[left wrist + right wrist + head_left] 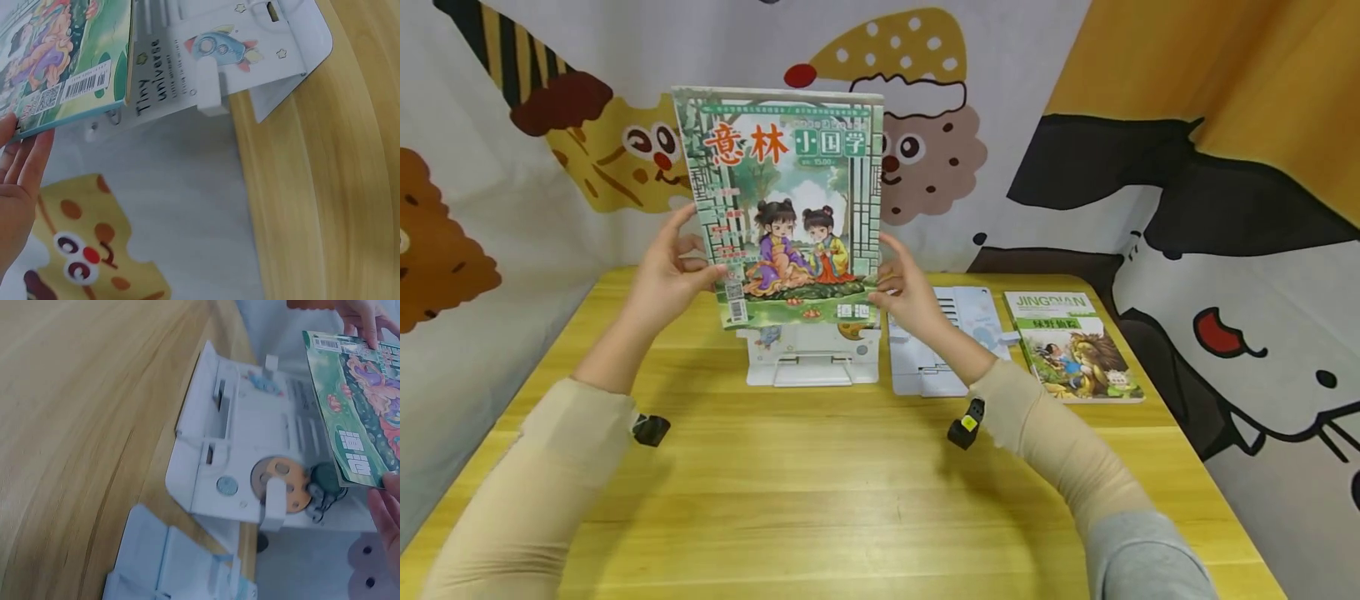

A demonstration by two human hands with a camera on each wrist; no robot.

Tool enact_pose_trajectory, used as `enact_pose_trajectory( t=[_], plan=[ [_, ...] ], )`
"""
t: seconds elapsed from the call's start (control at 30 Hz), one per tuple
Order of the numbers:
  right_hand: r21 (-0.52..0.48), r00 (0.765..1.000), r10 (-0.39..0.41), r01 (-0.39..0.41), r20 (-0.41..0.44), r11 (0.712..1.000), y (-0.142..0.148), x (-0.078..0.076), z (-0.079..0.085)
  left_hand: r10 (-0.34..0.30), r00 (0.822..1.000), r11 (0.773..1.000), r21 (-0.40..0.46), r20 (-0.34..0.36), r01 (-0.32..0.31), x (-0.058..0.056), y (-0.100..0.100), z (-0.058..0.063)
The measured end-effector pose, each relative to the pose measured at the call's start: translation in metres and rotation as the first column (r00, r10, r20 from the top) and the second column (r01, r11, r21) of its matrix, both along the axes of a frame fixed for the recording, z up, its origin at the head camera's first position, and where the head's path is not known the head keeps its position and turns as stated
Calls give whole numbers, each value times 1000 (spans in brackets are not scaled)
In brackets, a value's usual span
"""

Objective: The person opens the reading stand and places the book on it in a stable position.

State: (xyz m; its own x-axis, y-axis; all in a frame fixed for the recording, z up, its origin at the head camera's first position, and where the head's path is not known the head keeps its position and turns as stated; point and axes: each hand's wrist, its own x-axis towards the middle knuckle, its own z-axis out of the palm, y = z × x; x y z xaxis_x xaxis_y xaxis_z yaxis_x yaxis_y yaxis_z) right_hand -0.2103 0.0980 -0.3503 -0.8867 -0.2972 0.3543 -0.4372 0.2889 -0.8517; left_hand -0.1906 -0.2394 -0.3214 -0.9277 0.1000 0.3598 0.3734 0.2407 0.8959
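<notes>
Both hands hold up a green magazine [797,208] with two cartoon girls on its cover, upright and facing me in the head view. On its left edge the left hand [673,262] grips with the thumb in front and fingers behind. The right hand [913,292] pinches the lower right edge. Just behind and below the magazine stands a white book stand [250,425] with a rocket and planet print, its ledge toward me. In the right wrist view the magazine's bottom edge is apart from the stand's ledge and clips.
A second, folded pale-blue book stand [906,367] lies right of the upright one. Beyond it a book with a lion cover [1078,350] lies flat near the right edge of the wooden table [820,483]. A cartoon-printed curtain [647,50] hangs behind the table.
</notes>
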Motion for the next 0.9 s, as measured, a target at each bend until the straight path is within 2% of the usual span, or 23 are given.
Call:
enact_pose_trajectory(
  t=[0.23, 0.43, 0.57, 0.8, 0.9],
  plan=[
    [16, 999, -39, 39, -9, 999, 0, -1, 0, -23, 1000, 998, 61, 16, 22, -4, 5, 3],
    [13, 998, -60, 60, -29, 998, -3, -2, -5, 13, 1000, 996, 84, 21, -15, -3, 3, 2],
    [24, 995, -86, 87, -47, 996, -4, -4, -13, 46, 999, 997, 56, 10, -47, -8, 4, -5],
    [73, 982, -103, 115, -159, 991, -5, -6, -24, 134, 990, 990, -32, -36, -135, -8, 4, -15],
    [78, 979, -104, 119, -175, 990, -4, -6, -31, 141, 989, 988, -54, -37, -143, -7, 4, -22]
  ],
)
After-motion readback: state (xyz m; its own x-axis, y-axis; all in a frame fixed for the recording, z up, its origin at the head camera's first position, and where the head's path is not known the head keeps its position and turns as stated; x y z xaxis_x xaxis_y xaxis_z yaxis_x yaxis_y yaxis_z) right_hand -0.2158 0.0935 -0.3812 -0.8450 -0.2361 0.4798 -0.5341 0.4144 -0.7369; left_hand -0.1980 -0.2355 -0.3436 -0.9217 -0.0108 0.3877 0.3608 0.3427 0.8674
